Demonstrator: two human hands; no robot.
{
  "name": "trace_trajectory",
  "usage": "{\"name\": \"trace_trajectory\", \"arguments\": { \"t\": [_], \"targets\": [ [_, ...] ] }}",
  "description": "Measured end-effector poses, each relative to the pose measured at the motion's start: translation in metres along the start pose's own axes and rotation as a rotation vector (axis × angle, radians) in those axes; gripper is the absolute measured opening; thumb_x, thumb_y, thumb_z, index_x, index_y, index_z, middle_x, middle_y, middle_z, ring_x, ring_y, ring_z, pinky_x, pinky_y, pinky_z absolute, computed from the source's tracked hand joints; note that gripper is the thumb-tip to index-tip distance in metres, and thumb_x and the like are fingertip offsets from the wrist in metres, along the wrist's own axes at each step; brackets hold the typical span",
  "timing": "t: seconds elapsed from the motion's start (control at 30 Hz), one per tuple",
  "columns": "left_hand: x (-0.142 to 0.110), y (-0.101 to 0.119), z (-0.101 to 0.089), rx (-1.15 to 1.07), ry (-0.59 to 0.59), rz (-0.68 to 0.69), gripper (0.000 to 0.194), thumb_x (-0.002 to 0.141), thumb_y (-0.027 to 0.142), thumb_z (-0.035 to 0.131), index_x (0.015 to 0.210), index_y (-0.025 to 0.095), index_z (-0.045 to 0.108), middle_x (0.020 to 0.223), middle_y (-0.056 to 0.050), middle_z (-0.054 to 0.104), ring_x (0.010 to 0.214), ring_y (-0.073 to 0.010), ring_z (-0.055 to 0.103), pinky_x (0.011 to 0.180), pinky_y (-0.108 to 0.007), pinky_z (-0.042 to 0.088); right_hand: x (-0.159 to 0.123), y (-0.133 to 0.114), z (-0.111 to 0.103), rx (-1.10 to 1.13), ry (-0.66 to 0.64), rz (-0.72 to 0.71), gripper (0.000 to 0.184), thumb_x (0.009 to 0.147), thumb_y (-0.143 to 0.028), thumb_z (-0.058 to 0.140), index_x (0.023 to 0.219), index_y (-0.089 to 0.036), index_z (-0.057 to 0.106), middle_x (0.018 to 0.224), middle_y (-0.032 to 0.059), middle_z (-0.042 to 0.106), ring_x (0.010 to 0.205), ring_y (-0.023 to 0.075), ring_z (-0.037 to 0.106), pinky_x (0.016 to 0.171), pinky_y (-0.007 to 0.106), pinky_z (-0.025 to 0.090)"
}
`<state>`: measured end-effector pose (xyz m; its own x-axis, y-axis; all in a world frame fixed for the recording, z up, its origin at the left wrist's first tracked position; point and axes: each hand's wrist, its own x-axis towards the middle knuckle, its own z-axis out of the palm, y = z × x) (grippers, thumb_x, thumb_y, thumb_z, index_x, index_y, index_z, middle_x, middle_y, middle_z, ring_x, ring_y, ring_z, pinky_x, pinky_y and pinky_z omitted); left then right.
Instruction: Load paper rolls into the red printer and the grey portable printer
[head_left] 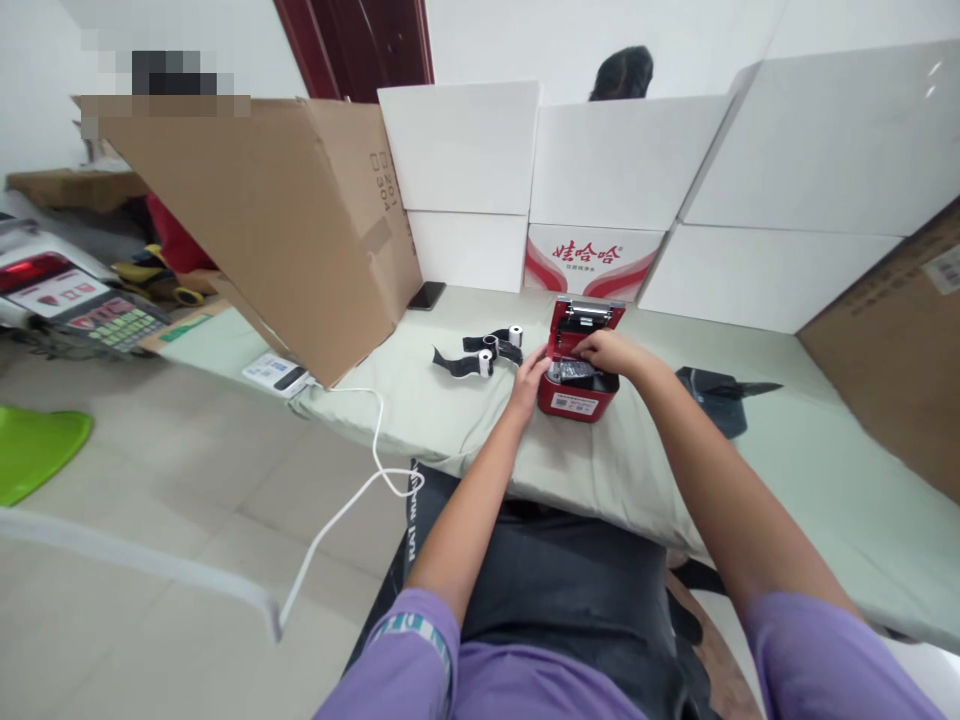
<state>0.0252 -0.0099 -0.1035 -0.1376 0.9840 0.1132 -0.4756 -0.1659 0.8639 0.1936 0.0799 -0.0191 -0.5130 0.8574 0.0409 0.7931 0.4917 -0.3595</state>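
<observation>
A small red receipt printer [553, 400] stands on the cloth-covered table with its lid tipped up and back. My left hand [531, 378] is closed against its left side, the fingertips at the rim. Over the open compartment, my right hand [604, 352] reaches in from the right with curled fingers; its fingertips are partly hidden. Under them lies a dark piece with pale printing [574, 370] inside the printer. Left of the printer lie small paper rolls [485, 362] with black strips trailing from them.
A dark flat plastic sheet or bag [712, 398] lies right of the printer. A phone [427, 296] rests by the brown cardboard box [337, 230]. White boxes [459, 150] wall the back. A white cable [381, 420] runs from a white device [276, 374] off the front edge.
</observation>
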Motion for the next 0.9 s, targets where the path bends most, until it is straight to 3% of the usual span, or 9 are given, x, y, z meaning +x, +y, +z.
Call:
{"name": "trace_trajectory", "arguments": {
  "t": [0.13, 0.23, 0.4, 0.53, 0.67, 0.8, 0.9],
  "targets": [
    [0.0, 0.001, 0.0, 0.019, 0.008, 0.015, 0.044, 0.083, 0.035, 0.071, 0.125, 0.02, 0.072, 0.14, -0.007, 0.068, 0.141, -0.0282, 0.054, 0.121, -0.041, 0.037, 0.019, -0.007, -0.002, -0.121, -0.148, 0.079, 0.017, 0.068, -0.016, 0.073, 0.081, -0.022, 0.083, 0.076, 0.0084, 0.077, 0.07, 0.0253, 0.069, 0.077, 0.038, 0.053],
    [0.0, 0.001, 0.0, 0.016, 0.014, 0.002, 0.044, 0.082, 0.036, 0.073, 0.123, 0.021, 0.073, 0.14, -0.007, 0.068, 0.141, -0.0289, 0.053, 0.121, -0.041, 0.037, 0.028, -0.01, 0.0, -0.101, -0.187, 0.094, 0.008, 0.066, -0.022, 0.078, 0.073, -0.021, 0.08, 0.069, 0.0092, 0.073, 0.066, 0.0258, 0.068, 0.074, 0.041, 0.054],
    [-0.001, 0.001, 0.0, 0.023, 0.011, 0.007, 0.047, 0.082, 0.036, 0.072, 0.126, 0.019, 0.071, 0.14, -0.009, 0.067, 0.14, -0.0293, 0.055, 0.119, -0.04, 0.039, 0.024, -0.015, 0.001, -0.078, -0.316, 0.052, 0.011, 0.067, -0.027, 0.076, 0.077, -0.022, 0.079, 0.068, 0.0068, 0.072, 0.064, 0.0232, 0.066, 0.068, 0.037, 0.053],
    [-0.002, 0.002, 0.001, 0.012, 0.012, 0.012, 0.047, 0.083, 0.033, 0.07, 0.127, 0.017, 0.071, 0.139, -0.01, 0.068, 0.138, -0.0295, 0.056, 0.118, -0.041, 0.04, 0.01, -0.018, -0.005, -0.132, -0.166, 0.036, 0.006, 0.066, -0.018, 0.075, 0.07, -0.022, 0.072, 0.072, 0.0074, 0.071, 0.073, 0.025, 0.066, 0.073, 0.037, 0.05],
    [0.0, 0.003, 0.003, 0.006, 0.012, 0.021, 0.041, 0.086, 0.028, 0.067, 0.125, 0.017, 0.071, 0.136, -0.008, 0.07, 0.137, -0.0289, 0.057, 0.119, -0.042, 0.039, -0.014, -0.03, -0.019, -0.094, 0.062, -0.06, 0.014, 0.069, -0.019, 0.075, 0.081, -0.021, 0.07, 0.08, 0.0077, 0.07, 0.08, 0.0264, 0.064, 0.079, 0.039, 0.048],
    [0.0, 0.002, 0.004, 0.006, 0.033, -0.011, 0.031, 0.089, 0.026, 0.067, 0.118, 0.019, 0.073, 0.132, -0.008, 0.072, 0.135, -0.029, 0.057, 0.119, -0.043, 0.039, -0.04, -0.074, -0.036, 0.147, 0.298, -0.152, 0.036, 0.078, -0.028, 0.073, 0.112, -0.019, 0.068, 0.084, 0.006, 0.068, 0.083, 0.0261, 0.064, 0.084, 0.041, 0.049],
    [-0.003, 0.003, 0.005, 0.002, 0.035, -0.046, 0.035, 0.089, 0.028, 0.066, 0.124, 0.021, 0.071, 0.131, -0.004, 0.072, 0.136, -0.0288, 0.056, 0.119, -0.042, 0.04, -0.041, -0.121, -0.034, 0.373, 0.38, -0.215, 0.045, 0.084, -0.033, 0.069, 0.127, -0.023, 0.065, 0.097, 0.0063, 0.072, 0.087, 0.0252, 0.066, 0.09, 0.041, 0.049]
  ]
}}
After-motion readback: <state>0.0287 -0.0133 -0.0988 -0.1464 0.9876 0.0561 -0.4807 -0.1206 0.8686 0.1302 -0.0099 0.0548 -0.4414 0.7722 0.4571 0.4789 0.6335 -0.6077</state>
